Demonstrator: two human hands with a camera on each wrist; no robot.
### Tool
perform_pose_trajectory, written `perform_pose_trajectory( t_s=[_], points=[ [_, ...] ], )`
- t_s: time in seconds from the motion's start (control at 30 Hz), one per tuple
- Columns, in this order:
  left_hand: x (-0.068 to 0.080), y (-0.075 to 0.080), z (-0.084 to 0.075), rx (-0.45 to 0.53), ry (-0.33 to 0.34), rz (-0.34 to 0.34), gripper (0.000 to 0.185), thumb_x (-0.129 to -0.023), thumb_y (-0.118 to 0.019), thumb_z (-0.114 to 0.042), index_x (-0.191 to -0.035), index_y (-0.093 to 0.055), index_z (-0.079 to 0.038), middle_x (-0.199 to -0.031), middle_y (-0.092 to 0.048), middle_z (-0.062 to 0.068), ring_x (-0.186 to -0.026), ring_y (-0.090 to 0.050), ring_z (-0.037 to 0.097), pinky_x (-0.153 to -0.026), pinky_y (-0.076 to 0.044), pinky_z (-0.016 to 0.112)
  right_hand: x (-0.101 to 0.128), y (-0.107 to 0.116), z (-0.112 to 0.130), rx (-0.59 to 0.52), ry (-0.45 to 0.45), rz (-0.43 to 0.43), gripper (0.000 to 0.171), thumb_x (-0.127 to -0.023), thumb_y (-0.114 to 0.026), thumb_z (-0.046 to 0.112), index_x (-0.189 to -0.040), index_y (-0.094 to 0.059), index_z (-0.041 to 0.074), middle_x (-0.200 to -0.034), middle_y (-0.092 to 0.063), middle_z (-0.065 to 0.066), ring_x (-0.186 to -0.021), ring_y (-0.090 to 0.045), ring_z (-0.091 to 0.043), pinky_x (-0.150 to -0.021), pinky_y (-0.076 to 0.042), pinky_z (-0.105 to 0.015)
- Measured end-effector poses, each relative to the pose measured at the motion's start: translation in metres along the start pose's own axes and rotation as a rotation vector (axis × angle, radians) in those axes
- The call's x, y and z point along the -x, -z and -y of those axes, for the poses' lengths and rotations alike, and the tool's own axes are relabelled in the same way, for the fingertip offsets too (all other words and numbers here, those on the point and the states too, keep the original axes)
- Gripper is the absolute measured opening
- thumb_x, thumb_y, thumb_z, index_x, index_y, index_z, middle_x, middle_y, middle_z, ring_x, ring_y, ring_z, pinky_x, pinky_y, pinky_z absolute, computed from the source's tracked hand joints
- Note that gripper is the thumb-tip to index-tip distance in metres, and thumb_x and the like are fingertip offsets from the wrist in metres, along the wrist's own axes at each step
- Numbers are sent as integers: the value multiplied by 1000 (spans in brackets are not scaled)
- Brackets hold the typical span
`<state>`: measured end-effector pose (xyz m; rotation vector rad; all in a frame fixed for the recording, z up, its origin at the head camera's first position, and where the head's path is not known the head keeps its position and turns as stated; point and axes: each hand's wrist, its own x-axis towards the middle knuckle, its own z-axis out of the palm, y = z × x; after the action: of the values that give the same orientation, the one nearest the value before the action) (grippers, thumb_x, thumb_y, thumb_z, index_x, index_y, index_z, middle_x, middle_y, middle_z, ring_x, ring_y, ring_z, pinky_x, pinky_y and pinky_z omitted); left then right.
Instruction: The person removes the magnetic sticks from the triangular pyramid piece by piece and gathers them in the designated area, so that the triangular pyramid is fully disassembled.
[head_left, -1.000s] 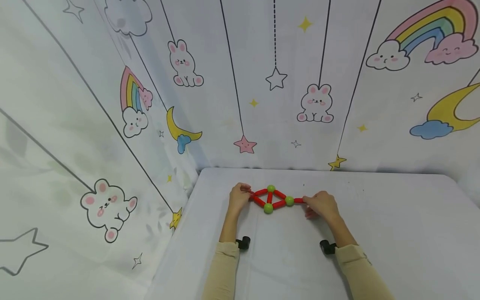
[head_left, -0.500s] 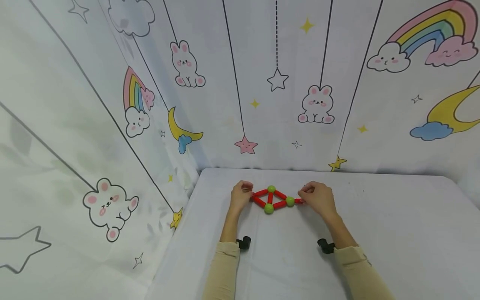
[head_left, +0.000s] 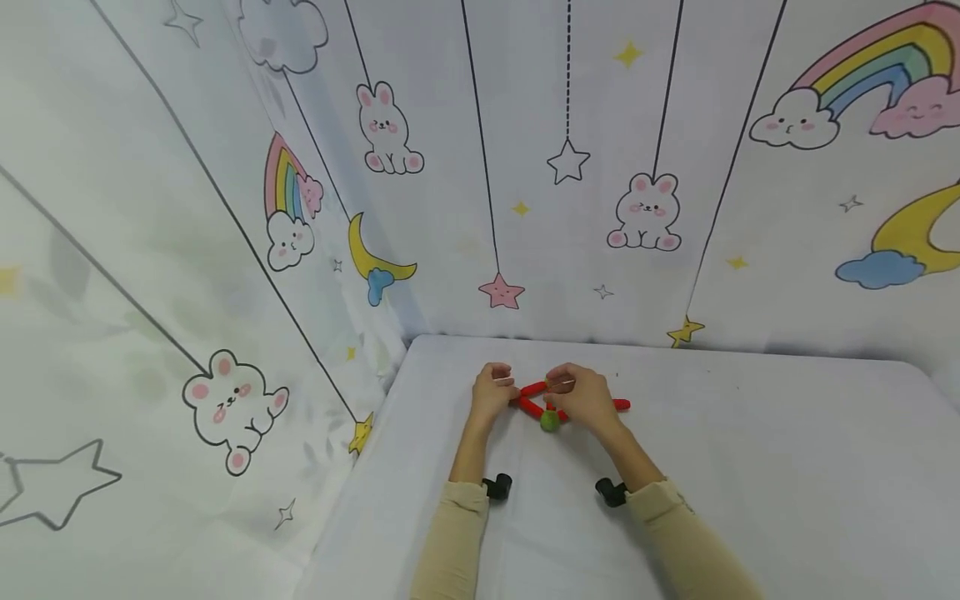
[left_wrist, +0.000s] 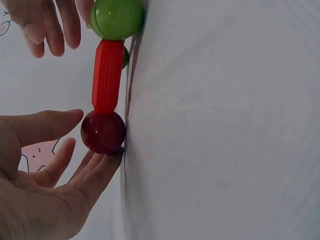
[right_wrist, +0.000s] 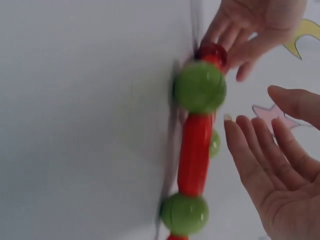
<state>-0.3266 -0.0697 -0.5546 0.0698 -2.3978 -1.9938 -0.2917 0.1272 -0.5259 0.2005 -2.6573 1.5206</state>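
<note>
Overhead, the head view shows a white-covered bench point(head_left: 750, 467) pushed into a corner of cloth walls point(head_left: 525, 125) printed with rabbits, rainbows, moons and stars. Near the far edge of the bench lies a flat frame of red rods and balls point(head_left: 542, 402), its long axis running left to right. The left hand point(head_left: 492, 392) sits at the frame's left end; the right hand point(head_left: 583, 398) lies over the middle and hides most of it, so that only a green ball point(head_left: 550, 422) at the near side and one red rod point(head_left: 619, 405) poking out to the right show clearly. Cream sleeves point(head_left: 450, 533) cover both forearms.

From the left wrist, a dark red ball point(left_wrist: 103, 132) rests against the bench cloth with the left hand's straight fingers point(left_wrist: 95, 172) cupped beneath it and the thumb above — touching, not clamped. A ribbed red rod point(left_wrist: 107, 76) runs from it up to a green ball point(left_wrist: 117, 17).

From the right wrist, the right hand is spread, palm toward the frame, fingers point(right_wrist: 247, 150) straight and apart from it — holding nothing. A rod point(right_wrist: 195, 152) between two green balls runs along the picture's height.
</note>
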Motion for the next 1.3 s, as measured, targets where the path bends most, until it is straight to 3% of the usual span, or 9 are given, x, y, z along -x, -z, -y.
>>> perform_pose_trajectory(
  t_s=[0.3,0.53,0.8,1.03,1.3],
  points=[
    [1,-4,-3,-25,3,73,57,-79,-75,18,-132,-59,3,-132,-63,25,-117,-69,35,-86,-60,34,-5,-27,4,115,11,39,35,-85,-84,7,-117,-73,5,-101,-78,-6,-91,-74,-20,-82,-61,-41],
    [1,-2,-2,-42,-1,74,53,-80,-74,19,-128,-61,4,-125,-67,24,-111,-71,33,-85,-60,33,-7,-41,5,168,51,28,36,-81,-85,2,-116,-74,5,-97,-79,-6,-89,-74,-20,-80,-60,-41],
    [2,-2,2,-33,-21,104,57,-79,-72,19,-132,-61,4,-122,-70,18,-106,-73,30,-80,-60,32,-7,-51,3,342,116,-5,53,-79,-88,4,-129,-73,12,-97,-77,-4,-86,-67,-24,-79,-56,-46],
    [2,-2,2,-57,-25,159,69,-79,-68,21,-142,-56,-2,-120,-71,14,-103,-73,27,-79,-59,31,-4,-47,2,272,116,25,53,-77,-81,-8,-129,-72,4,-103,-78,-8,-88,-74,-23,-78,-61,-43],
    [2,1,1,-38,-19,253,72,-82,-65,21,-149,-50,-2,-122,-69,16,-105,-71,28,-79,-59,32,-7,-43,-3,273,116,34,48,-76,-82,-6,-123,-75,4,-106,-76,-11,-88,-75,-23,-75,-61,-41]
  ],
)
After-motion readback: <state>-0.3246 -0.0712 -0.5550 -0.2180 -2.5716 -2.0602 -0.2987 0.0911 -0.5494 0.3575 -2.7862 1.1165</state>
